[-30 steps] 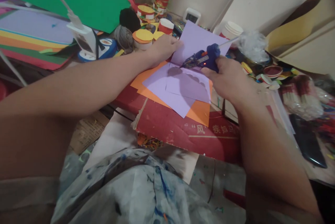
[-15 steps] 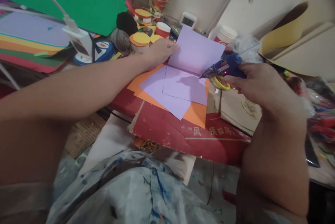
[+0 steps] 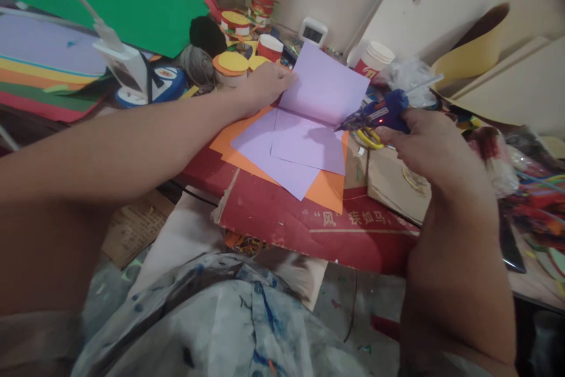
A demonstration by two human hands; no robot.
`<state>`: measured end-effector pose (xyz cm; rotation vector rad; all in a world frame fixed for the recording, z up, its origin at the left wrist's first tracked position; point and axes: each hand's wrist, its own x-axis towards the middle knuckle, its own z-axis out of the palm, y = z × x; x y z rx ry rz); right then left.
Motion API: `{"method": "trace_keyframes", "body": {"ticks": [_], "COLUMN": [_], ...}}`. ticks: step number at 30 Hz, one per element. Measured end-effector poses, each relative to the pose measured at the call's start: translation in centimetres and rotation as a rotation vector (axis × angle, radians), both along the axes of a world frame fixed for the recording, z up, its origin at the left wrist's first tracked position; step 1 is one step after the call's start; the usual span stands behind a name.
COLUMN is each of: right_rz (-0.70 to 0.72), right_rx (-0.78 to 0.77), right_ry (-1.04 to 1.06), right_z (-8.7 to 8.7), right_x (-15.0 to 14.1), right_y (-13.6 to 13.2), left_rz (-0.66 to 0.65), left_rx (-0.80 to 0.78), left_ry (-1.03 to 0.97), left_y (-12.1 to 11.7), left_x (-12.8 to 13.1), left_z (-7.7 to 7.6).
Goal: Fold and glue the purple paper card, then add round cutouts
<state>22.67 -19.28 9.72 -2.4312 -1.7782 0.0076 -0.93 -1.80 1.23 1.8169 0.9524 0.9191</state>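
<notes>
My left hand (image 3: 270, 84) pinches the left edge of a folded purple paper (image 3: 326, 84), keeping its upper flap raised. The lower half of the fold lies on another purple sheet (image 3: 291, 180), with orange paper (image 3: 330, 192) underneath. In my right hand (image 3: 430, 136) is a blue hot glue gun (image 3: 375, 111) with a small red light lit and a clear glue stick out of its back. Its nozzle points left, at the right part of the fold; whether the tip touches the paper I cannot tell.
Red printed cardboard (image 3: 282, 230) covers the table front. Behind stand decorated paper cups (image 3: 269, 47), yarn balls (image 3: 196, 64) and a small white clock (image 3: 313, 31). On the left are a charger (image 3: 123, 68) with a cable and coloured sheets (image 3: 48, 47). Yellow tape (image 3: 369, 139) lies under the glue gun.
The glue gun has moved right along the fold from its left part, then stayed nearly still over the last half second. My left hand keeps hold of the raised flap.
</notes>
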Motion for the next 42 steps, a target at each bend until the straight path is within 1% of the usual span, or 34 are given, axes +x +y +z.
{"method": "trace_keyframes", "body": {"ticks": [2,7,10,13,15,18,20,24,26,30,33,36,39,42], "right_rz": [-0.004,-0.026,-0.024,0.002,0.021,-0.021,-0.053,0.039,0.062,-0.006,-0.061,-0.002,0.069,0.038], "right_rx": [-0.009,-0.057,-0.046,-0.001,0.007,-0.033,-0.039,0.044,0.040,-0.024,-0.032,0.008,0.035,0.017], "right_ry": [-0.015,0.031,-0.015,-0.064,-0.073,-0.054,-0.015,0.018,0.033,0.102,0.088,0.064,0.038,0.068], "right_z": [0.2,0.9,0.4,-0.2,-0.3,-0.1,-0.1,-0.7,-0.8,-0.1,0.1,-0.3,-0.7,-0.9], "right_x": [-0.1,-0.8,-0.6,-0.2,0.0,-0.2,-0.6,-1.4,-1.6,-1.6,-1.3,-1.2,-1.5,-2.2], "right_y": [0.0,-0.5,-0.3,0.0,0.0,-0.1,0.1,0.6,0.7,0.1,0.0,0.2,0.3,0.5], "left_rz": [0.008,-0.002,-0.032,-0.019,-0.018,-0.044,-0.033,0.002,0.007,-0.005,0.002,0.036,0.019,0.025], "left_rx": [-0.005,0.009,0.000,-0.007,-0.006,0.000,-0.003,-0.036,-0.036,-0.036,-0.037,-0.050,-0.026,-0.036], "left_ry": [-0.017,-0.009,-0.018,-0.028,-0.038,-0.048,-0.039,0.009,0.019,-0.004,0.014,0.035,0.051,0.067], "left_y": [0.0,0.1,0.3,0.3,0.4,0.5,0.4,0.1,0.0,0.0,-0.2,-0.5,-0.6,-0.6], "left_x": [0.1,0.0,-0.1,0.0,0.0,0.0,0.0,0.0,0.1,0.2,0.3,0.3,0.2,0.2], "left_z": [0.0,-0.2,-0.3,-0.3,-0.4,-0.4,-0.3,0.1,0.2,0.2,0.3,0.6,0.8,0.8]}}
